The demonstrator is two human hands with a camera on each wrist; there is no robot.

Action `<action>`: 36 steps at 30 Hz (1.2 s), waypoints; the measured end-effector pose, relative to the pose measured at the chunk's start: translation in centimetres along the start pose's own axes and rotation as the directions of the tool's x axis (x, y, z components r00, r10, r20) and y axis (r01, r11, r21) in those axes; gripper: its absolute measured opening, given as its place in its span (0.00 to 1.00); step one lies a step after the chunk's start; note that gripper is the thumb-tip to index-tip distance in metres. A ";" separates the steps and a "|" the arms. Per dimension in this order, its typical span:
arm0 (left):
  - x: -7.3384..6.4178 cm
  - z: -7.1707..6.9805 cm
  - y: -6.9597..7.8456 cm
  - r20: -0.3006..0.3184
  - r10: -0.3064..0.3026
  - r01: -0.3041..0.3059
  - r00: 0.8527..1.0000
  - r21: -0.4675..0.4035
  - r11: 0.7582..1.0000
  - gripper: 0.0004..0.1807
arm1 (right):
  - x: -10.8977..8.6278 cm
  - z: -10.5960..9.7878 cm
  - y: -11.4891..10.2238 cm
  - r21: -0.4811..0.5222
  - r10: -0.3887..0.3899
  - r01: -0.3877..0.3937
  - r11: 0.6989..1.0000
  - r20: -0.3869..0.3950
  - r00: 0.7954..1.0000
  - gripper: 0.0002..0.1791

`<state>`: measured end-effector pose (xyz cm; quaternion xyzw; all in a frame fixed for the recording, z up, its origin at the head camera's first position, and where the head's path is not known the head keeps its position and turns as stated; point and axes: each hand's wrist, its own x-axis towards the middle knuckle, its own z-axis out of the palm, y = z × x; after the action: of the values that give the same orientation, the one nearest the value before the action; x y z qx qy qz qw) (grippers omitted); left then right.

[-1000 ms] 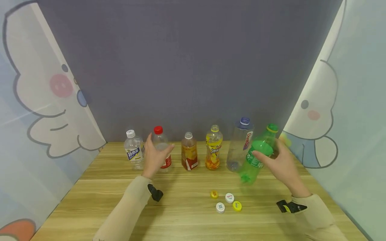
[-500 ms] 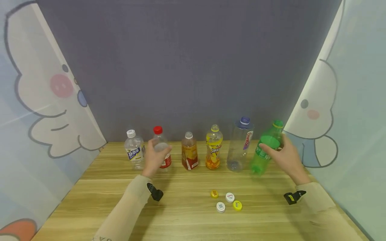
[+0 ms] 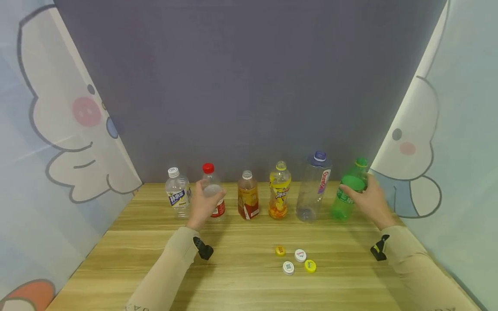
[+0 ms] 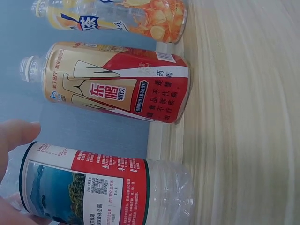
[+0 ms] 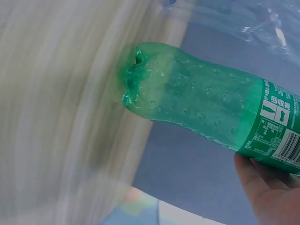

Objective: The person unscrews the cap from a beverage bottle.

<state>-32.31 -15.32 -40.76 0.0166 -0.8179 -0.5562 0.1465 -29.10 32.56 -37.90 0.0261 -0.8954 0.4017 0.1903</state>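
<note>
My left hand (image 3: 201, 207) curves round a clear water bottle (image 3: 218, 210) with a red cap and red label. This bottle stands on the table in the left wrist view, with the thumb (image 4: 21, 133) beside it; whether the thumb touches cannot be told. On the far right my right hand (image 3: 369, 201) grips a green plastic soda bottle (image 3: 342, 206) around its label. It leans slightly, and its base is at or just above the tabletop in the right wrist view. A bluish clear bottle (image 3: 309, 190) stands just left of it.
Between the hands stand a red-and-gold drink bottle (image 3: 248, 198) and a yellow-labelled bottle (image 3: 279, 194), both uncapped. A white-capped bottle (image 3: 177, 196) is at far left. Several loose caps (image 3: 300, 255) lie on the wooden table (image 3: 241, 268). A dark panel (image 3: 249, 86) rises behind.
My right hand has carried the green bottle rightward and back, and its tilt has lessened. My left hand has stayed around the red-capped bottle. The whole view has shifted slightly.
</note>
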 end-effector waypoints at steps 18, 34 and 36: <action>-0.1 -0.6 0.5 0.028 -0.020 0.018 0.999 0.049 0.999 0.44 | 0.6 0.8 1.2 -0.020 0.044 -0.043 0.999 0.055 0.998 0.57; -1.1 -0.4 0.7 0.036 -0.027 0.026 0.999 0.033 0.999 0.48 | -1.2 -2.4 -2.7 -0.196 0.211 -0.185 0.963 0.121 0.970 0.61; -1.3 -0.4 0.8 0.041 -0.020 0.019 0.999 0.012 1.000 0.48 | -1.6 -2.7 -3.4 -0.216 0.207 -0.184 0.959 0.086 0.975 0.59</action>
<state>-30.84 -15.17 -40.19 0.0142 -0.8239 -0.5529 0.1241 -26.08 32.06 -34.48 -0.0609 -0.9395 0.3211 0.1029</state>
